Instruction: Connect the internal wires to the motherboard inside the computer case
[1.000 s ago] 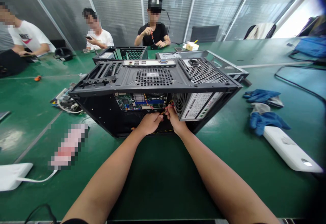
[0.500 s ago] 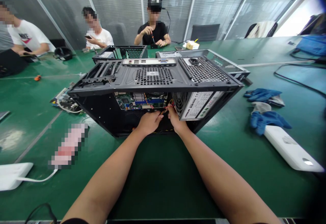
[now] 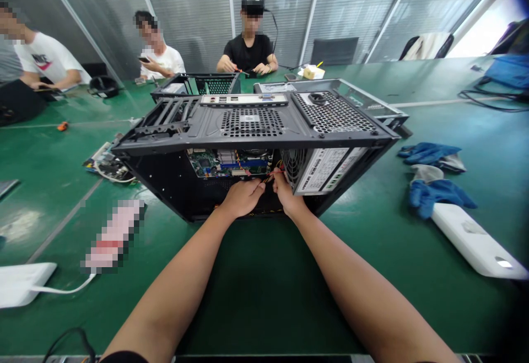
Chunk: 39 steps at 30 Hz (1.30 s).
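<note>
A black computer case (image 3: 198, 141) stands on the green table with its open side facing me and its rear panel on top. Inside, a motherboard (image 3: 206, 164) shows at the back, and a power supply (image 3: 326, 173) with a fan grille sits at the right. Both my hands reach into the case below the motherboard. My left hand (image 3: 243, 196) is closed on thin multicoloured power cables (image 3: 269, 177). Close beside it, left of the power supply, my right hand (image 3: 286, 191) pinches the same cables, a red one among them. The fingertips are partly hidden.
Two more cases (image 3: 219, 84) stand behind mine. A loose circuit board (image 3: 108, 163) lies left, a covered phone (image 3: 113, 236) and a white power bank (image 3: 25, 285) nearer. Blue gloves (image 3: 438, 192) and a white device (image 3: 475, 239) lie right. Several people sit across the table.
My hands stay at the cables with hardly any movement. Across the table, the person in black has lowered the screwdriver from upright to nearly flat. The view has shifted slightly.
</note>
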Available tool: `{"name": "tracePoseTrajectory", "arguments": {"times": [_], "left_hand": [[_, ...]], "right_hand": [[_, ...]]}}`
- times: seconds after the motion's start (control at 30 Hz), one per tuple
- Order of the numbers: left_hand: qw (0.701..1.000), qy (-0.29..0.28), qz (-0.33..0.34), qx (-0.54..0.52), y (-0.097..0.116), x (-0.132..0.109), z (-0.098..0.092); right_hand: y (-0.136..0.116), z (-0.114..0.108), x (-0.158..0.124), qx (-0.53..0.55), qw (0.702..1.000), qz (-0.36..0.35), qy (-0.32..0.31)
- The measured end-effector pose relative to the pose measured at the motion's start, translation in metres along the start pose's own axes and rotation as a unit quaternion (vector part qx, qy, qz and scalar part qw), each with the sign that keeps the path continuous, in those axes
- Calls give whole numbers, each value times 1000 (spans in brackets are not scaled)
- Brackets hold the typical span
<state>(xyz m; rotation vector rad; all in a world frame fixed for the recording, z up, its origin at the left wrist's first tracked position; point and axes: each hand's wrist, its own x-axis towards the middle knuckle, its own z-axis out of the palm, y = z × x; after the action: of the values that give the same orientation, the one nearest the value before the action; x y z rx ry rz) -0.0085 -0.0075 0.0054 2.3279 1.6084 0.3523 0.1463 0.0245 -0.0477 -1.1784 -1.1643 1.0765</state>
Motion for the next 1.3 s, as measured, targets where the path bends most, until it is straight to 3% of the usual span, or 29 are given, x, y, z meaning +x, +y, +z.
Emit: {"name": "tracePoseTrajectory", "arguments": {"times": [0.13,0.4,0.67,1.3], "left_hand": [[1000,3,11,-5,-2,0,2],[999,15,2,30,-1,0,9],[999,24,2,29,-3,1,11],[999,19,-8,45,-1,2,10]], "right_hand": [[3,2,1,8,999,18,28],[-2,3,-3,11,999,-13,27],[-1,3,-2,64,998,15,15],[0,2,-3,-3,999,-11,40]]}}
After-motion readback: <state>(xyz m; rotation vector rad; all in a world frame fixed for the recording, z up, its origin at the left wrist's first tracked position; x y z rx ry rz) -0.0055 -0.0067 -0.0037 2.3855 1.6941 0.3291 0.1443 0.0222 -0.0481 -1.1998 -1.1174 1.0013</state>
